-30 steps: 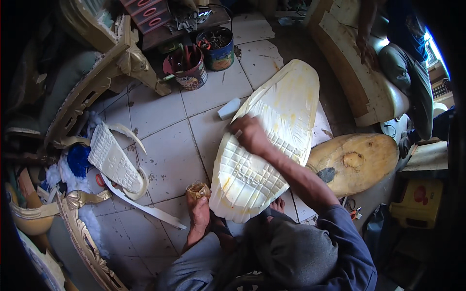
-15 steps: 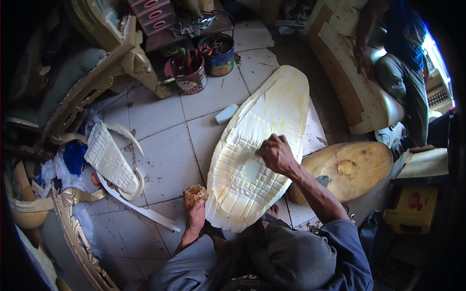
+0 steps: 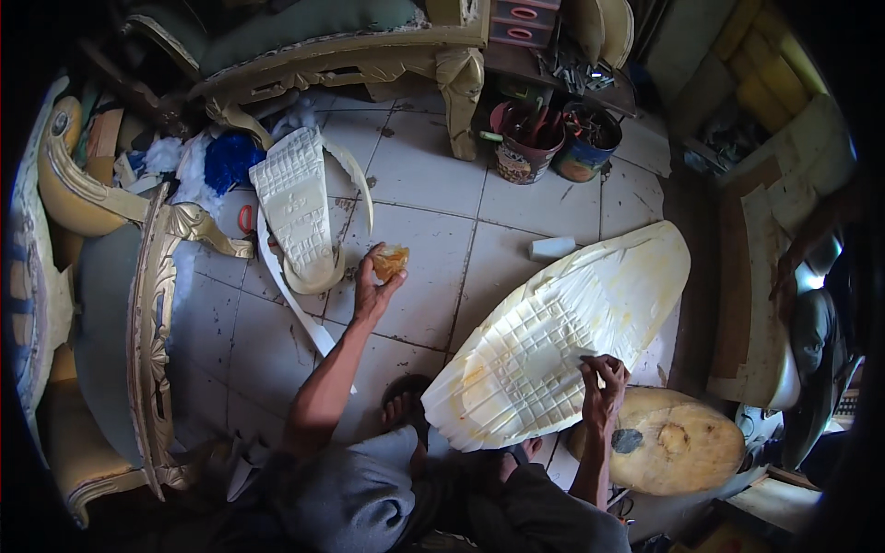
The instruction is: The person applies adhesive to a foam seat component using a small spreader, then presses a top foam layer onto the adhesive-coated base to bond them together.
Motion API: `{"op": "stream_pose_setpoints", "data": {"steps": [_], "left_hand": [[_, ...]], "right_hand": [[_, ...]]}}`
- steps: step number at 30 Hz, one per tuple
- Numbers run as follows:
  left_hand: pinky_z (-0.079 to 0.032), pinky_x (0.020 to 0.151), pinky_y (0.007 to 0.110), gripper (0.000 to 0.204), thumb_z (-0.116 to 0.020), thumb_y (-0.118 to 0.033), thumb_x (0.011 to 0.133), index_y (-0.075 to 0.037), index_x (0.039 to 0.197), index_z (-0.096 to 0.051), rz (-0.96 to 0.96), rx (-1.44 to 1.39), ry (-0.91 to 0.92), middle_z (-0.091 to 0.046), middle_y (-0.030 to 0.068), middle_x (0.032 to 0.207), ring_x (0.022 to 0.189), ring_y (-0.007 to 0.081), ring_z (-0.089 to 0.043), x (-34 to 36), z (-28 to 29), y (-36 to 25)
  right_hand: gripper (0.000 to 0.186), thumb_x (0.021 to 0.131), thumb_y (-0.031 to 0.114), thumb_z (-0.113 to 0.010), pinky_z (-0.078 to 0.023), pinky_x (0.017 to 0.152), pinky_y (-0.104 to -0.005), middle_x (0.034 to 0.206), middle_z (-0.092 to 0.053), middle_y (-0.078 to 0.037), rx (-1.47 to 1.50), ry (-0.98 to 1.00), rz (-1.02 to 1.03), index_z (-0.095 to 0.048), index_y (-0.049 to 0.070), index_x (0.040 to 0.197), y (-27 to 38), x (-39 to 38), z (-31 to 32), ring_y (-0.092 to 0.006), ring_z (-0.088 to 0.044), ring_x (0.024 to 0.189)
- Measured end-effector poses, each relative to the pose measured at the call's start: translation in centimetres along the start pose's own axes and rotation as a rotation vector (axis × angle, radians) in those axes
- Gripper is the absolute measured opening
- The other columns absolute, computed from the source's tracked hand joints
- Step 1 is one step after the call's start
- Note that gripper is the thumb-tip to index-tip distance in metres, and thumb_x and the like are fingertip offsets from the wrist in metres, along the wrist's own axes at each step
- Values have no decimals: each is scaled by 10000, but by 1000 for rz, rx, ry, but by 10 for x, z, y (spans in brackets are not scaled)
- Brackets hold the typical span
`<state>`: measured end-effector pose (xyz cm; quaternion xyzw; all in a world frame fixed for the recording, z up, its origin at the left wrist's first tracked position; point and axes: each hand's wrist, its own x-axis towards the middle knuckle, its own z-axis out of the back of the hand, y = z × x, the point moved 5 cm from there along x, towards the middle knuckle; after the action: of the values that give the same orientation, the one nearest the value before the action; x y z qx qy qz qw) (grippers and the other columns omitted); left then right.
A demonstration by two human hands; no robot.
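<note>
A furniture workshop — carved gilt chair frames (image 3: 152, 304), cut foam pads (image 3: 295, 203), tins of tools (image 3: 525, 138) on a tiled floor (image 3: 433, 194).

White tiled floor (image 3: 419, 175); cream foam panel (image 3: 562, 336), two paint cans (image 3: 553, 147) on it.

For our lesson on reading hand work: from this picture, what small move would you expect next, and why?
Probably the left hand brings its orange lump back over to the large cream carved panel. The lump is lifted off to the side above the tiled floor, apart from the panel, while the right hand rests fingers on the panel's lower edge, as if steadying it.
</note>
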<state>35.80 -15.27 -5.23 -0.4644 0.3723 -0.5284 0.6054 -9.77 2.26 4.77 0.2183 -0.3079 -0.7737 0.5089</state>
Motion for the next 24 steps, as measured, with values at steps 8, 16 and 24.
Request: {"op": "stream_pose_setpoints", "data": {"steps": [8, 16, 24], "left_hand": [[-331, 1212, 429, 986, -869, -220, 814, 6, 1579, -291, -27, 310, -151, -446, 244, 1539, 1435, 378, -431, -20, -1, 50], [-231, 1258, 471, 1004, -840, -162, 826, 47, 1585, -216, 7, 481, -129, -280, 282, 1621, 1508, 420, -274, -51, 29, 72], [-344, 1147, 525, 720, -715, -4, 837, -21, 1493, -419, 4, 521, -77, -479, 241, 1424, 1348, 428, -429, -133, 4, -8]], "right_hand": [[190, 880, 220, -791, -415, 1095, -436, 1313, -622, -161, 124, 309, -82, -809, 101, 1028, 15, -6, 7, -324, -529, 1292], [297, 942, 297, -753, -559, 850, -372, 1021, -765, -145, 277, 800, 147, -778, 55, 1113, 82, 7, -34, -251, -726, 928], [490, 1083, 193, -535, -498, 1021, -380, 1327, -671, -213, 15, -411, 395, -424, 80, 1547, 19, 225, 134, -280, -636, 1257]]}}
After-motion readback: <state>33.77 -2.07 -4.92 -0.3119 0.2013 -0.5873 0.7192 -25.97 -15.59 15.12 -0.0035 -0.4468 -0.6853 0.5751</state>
